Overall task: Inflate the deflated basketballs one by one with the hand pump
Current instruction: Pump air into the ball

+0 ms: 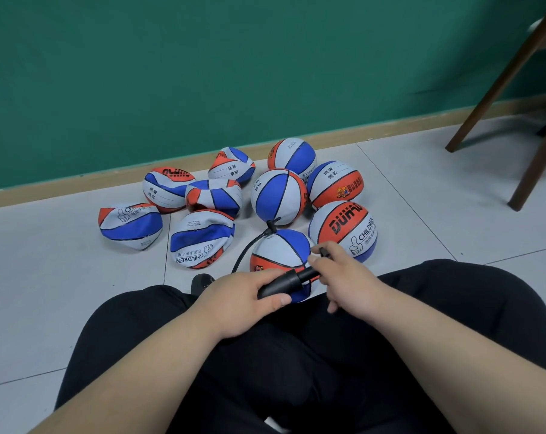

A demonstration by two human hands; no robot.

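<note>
I sit on a floor [422,189] of pale grey tiles, smooth and matt, with thin dark joints. A flat teal wall [203,73] rises behind it, edged at the bottom by a tan skirting board [77,183]. At the right stand the dark brown wooden legs of a chair [500,79]. My legs, in black cloth, fill the bottom of the view.

The basketballs lie in a cluster on the tiles near the skirting, all rubbery panels of red, white and blue with black seams and printed lettering. The collapsed balls [201,238] on the left are caved in and creased, like crumpled bowls. The round balls [343,230] on the right are full and taut. One more, the near ball [281,249], sits just beyond my knees, partly behind my hands.

My left hand [246,296] is wrapped around the black barrel of the pump [281,285], a smooth plastic tube lying across in front of the near ball. My right hand [350,277] is closed on the pump's handle, whose black tip pokes out past my fingers. A thin black hose [245,249] curves up to a fitting where the near ball meets the blue and white one behind it; I cannot tell which ball it enters.
</note>
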